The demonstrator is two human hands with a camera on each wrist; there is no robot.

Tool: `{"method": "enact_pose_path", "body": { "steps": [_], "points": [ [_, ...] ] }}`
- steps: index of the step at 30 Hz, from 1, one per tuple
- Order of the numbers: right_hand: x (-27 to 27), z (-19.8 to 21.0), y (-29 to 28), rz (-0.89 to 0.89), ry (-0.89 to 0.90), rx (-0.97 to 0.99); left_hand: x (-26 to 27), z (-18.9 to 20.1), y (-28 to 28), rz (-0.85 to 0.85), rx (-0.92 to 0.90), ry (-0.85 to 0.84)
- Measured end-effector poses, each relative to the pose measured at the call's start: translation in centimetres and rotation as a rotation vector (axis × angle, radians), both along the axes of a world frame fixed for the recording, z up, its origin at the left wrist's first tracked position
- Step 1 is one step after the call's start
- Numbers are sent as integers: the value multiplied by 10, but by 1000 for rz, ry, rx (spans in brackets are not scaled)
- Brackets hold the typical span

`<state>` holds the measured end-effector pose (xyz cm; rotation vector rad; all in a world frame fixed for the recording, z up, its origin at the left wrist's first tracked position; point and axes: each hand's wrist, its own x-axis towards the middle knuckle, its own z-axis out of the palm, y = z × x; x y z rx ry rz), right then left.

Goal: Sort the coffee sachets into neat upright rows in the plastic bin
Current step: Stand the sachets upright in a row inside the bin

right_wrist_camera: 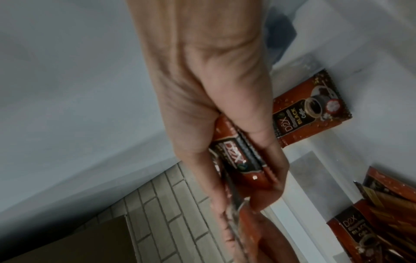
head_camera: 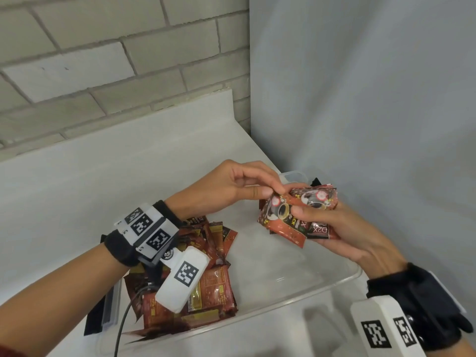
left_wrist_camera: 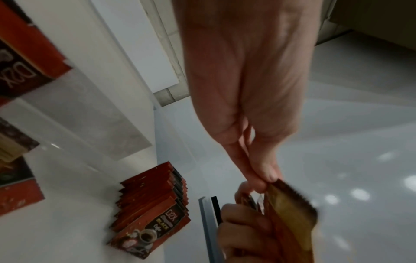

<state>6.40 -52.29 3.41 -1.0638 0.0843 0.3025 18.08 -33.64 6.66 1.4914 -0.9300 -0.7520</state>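
Above the clear plastic bin my right hand grips a small bundle of red-brown coffee sachets, thumb on the front face. My left hand pinches the top corner of the front sachet. The left wrist view shows that pinch on the sachet's serrated edge. In the right wrist view my right hand wraps the bundle. A neat upright row of sachets stands at the bin's far right end, mostly hidden behind my hands in the head view. A loose pile of sachets fills the bin's left end.
The bin sits on a white counter in a corner, with a brick wall behind and a plain grey wall on the right. The bin's middle floor is bare. A black-edged lid lies under the bin's left end.
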Motion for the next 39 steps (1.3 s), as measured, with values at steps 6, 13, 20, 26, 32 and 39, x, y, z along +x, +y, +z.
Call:
{"method": "enact_pose_path", "body": {
  "steps": [6,13,20,26,32,39],
  "points": [
    [3,-2,1,-89,-19,-19,-5,4,3,89,34,30],
    [4,1,3,-275,-54,-6,-16,2,2,-70,210,10],
    [2,5,6,-386,-85,-2,-17,-7,0,63,113,-2],
    [2,6,10,-379,-123,-105,-17,4,-2,31,151,-85],
    [2,7,12,-481,-195,-130,1,13,-6,-47,233,-298],
    [0,10,8,-763,-262,-52,0,-13,-26,-300,427,-737]
  ]
}}
